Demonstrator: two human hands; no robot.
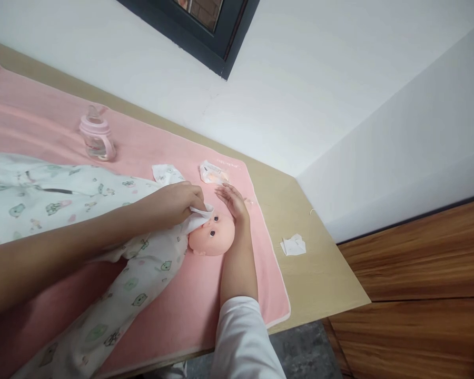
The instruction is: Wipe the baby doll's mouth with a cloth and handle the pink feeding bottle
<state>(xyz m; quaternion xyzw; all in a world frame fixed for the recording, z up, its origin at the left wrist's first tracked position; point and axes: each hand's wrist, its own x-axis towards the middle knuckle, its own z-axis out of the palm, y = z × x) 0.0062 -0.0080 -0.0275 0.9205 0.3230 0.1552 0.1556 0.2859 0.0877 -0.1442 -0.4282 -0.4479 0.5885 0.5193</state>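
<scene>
A baby doll [218, 243] lies on its back on a pink mat [189, 310], dressed in a white patterned outfit [102, 197]. My left hand [180, 202] reaches across the doll's chest with its fingers closed on a white tissue [199, 217]. The tissue touches the doll's face by the mouth and cheek. My right hand [234, 202] rests beside the top of the head, fingers stretched out and slightly curved, holding nothing. Part of the doll's far cheek is hidden behind the tissue.
A pink baby bottle [97, 134] with a handle stands on the mat. A small opened packet [213, 172] lies beyond the doll's head. Crumpled white tissue [293, 245] sits on the wooden table [319, 268]. A white wall [300, 79] borders the table's far side.
</scene>
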